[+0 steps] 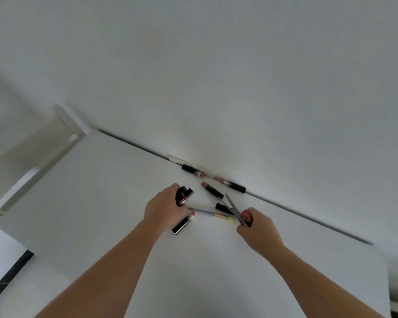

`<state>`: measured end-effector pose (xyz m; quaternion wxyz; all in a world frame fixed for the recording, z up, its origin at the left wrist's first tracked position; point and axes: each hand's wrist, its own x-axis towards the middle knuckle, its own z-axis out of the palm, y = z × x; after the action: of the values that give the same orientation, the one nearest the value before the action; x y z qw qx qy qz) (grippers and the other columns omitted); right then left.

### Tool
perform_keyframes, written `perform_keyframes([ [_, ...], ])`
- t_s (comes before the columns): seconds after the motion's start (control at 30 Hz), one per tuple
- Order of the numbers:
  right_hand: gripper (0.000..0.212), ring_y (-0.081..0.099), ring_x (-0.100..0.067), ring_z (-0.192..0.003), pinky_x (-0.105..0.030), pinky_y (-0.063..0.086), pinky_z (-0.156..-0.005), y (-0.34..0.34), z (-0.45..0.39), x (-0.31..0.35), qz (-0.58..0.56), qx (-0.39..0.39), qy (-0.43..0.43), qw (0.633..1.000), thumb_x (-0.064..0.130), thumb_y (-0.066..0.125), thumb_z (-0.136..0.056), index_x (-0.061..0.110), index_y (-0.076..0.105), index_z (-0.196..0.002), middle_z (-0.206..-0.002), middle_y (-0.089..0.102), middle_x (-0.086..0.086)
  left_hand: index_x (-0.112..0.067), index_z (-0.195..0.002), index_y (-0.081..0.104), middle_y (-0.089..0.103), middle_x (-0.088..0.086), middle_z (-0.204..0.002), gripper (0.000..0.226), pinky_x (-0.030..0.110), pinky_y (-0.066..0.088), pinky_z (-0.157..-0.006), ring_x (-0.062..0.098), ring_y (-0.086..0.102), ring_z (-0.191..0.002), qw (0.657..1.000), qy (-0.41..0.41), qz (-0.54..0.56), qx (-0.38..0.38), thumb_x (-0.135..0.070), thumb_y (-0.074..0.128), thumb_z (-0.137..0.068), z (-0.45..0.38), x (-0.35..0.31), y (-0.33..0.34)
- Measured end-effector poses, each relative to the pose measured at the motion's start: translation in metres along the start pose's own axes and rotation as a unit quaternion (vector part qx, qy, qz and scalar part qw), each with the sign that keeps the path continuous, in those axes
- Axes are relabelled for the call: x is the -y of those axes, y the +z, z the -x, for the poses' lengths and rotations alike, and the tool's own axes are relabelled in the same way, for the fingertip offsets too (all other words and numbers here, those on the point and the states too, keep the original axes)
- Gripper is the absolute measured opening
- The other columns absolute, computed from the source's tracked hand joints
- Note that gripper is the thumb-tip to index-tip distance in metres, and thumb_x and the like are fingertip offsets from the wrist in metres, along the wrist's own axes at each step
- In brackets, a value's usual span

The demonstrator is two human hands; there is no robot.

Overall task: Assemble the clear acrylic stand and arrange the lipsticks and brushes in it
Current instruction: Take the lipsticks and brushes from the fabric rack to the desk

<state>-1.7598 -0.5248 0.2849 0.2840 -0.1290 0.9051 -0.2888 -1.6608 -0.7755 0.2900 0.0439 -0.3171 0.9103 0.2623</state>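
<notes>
The left hand (164,206) is curling its grip around a dark bundle of lipsticks (183,195), one pink tip showing at the fingers. Just below that grip, touching the hand's lower edge, an open lipstick (184,223) is lying flat, its long axis running from lower left up to its pink tip at upper right. A brush (213,214) is lying just right of the left grip, its axis nearly level and its pale head pointing toward the right hand, so it is spanning the gap between the two grips.

Beyond the gap, another lipstick (212,190) is lying slantwise, pink tip toward the upper left, with a black cap (223,207) nearer the right grip. Farther off, a row of tubes (213,176) is lying end to end against the wall (239,76).

The right hand (256,228) is gripping a lipstick (246,215) together with thin grey brush handles (233,206) that are pointing up and left, away from the grip.

No acrylic stand is showing anywhere in view. Judging by this, loose pieces are being gathered; the flat lipstick is nearest the left grip, the cap nearest the right.

The surface (106,191) is white and plain, butting against the white wall along a dark seam. A pale chair (44,148) is standing off to the far left.
</notes>
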Motion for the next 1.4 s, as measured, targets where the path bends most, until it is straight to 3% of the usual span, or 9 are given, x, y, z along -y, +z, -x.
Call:
perform_keyframes([
  [0.1,0.016,0.052,-0.008,-0.063,-0.025,0.035,-0.05,0.016,-0.015,0.009,0.065,-0.012,-0.035,0.997,0.023,0.056,-0.077,0.034,0.045,-0.076,-0.075,0.056,0.01,-0.031,-0.099,0.05,0.057,-0.011,-0.087,0.022,0.031,0.043,-0.063,0.018,0.058,-0.081,0.999,0.036,-0.024,0.014,-0.027,0.059,-0.08,-0.024,0.005,0.01],
  [0.2,0.021,0.046,-0.005,-0.069,-0.022,0.031,-0.053,0.027,-0.021,0.007,0.119,-0.02,-0.075,0.99,0.025,0.057,-0.079,0.036,0.04,-0.077,-0.078,0.049,0.012,-0.029,-0.116,0.054,0.059,-0.009,-0.101,0.034,0.033,0.052,-0.075,0.016,0.056,-0.094,0.995,0.084,-0.036,0.028,-0.029,0.064,-0.083,-0.037,0.009,0.02],
  [0.33,0.013,0.046,-0.013,-0.079,-0.022,0.039,-0.067,0.037,-0.02,-0.001,0.155,-0.057,-0.142,0.976,0.032,0.06,-0.082,0.035,0.052,-0.093,-0.086,0.046,0.015,-0.026,-0.125,0.056,0.057,-0.007,-0.113,0.044,0.031,0.048,-0.085,0.016,0.048,-0.105,0.99,0.138,-0.03,0.022,-0.032,0.066,-0.083,-0.044,0.015,0.029],
  [0.47,0.042,0.049,-0.016,-0.094,-0.031,0.045,-0.09,0.043,-0.02,-0.009,0.191,-0.074,-0.179,0.962,0.052,0.061,-0.083,0.03,0.056,-0.12,-0.106,0.052,0.009,-0.026,-0.131,0.056,0.056,-0.006,-0.12,0.05,0.033,0.045,-0.096,0.017,0.047,-0.111,0.984,0.174,-0.021,-0.003,-0.036,0.068,-0.084,-0.044,0.017,0.034],
  [0.67,0.065,0.052,-0.02,-0.101,-0.036,0.046,-0.093,0.052,-0.016,-0.013,0.22,-0.15,-0.218,0.939,0.066,0.062,-0.078,0.025,0.054,-0.128,-0.113,0.056,0.006,-0.024,-0.133,0.057,0.058,-0.007,-0.122,0.054,0.034,0.044,-0.099,0.017,0.049,-0.114,0.977,0.207,-0.019,-0.05,-0.045,0.064,-0.084,-0.034,0.02,0.039],
  [0.87,0.071,0.048,-0.02,-0.105,-0.038,0.046,-0.096,0.059,-0.014,-0.012,0.225,-0.175,-0.224,0.932,0.07,0.058,-0.079,0.024,0.05,-0.133,-0.119,0.054,0.005,-0.021,-0.132,0.06,0.06,-0.008,-0.126,0.051,0.032,0.04,-0.104,0.014,0.05,-0.118,0.979,0.198,0.017,-0.053,-0.045,0.049,-0.088,-0.032,0.019,0.037],
  [1.4,0.068,0.038,-0.014,-0.123,-0.033,0.031,-0.109,0.038,-0.013,-0.002,0.138,-0.115,-0.193,0.964,0.073,0.052,-0.081,0.03,0.05,-0.135,-0.131,0.048,0.013,-0.025,-0.132,0.058,0.055,-0.015,-0.129,0.037,0.036,0.046,-0.104,0.01,0.049,-0.123,0.977,0.114,0.177,-0.016,-0.037,0.05,-0.097,-0.033,0.015,0.019],
])
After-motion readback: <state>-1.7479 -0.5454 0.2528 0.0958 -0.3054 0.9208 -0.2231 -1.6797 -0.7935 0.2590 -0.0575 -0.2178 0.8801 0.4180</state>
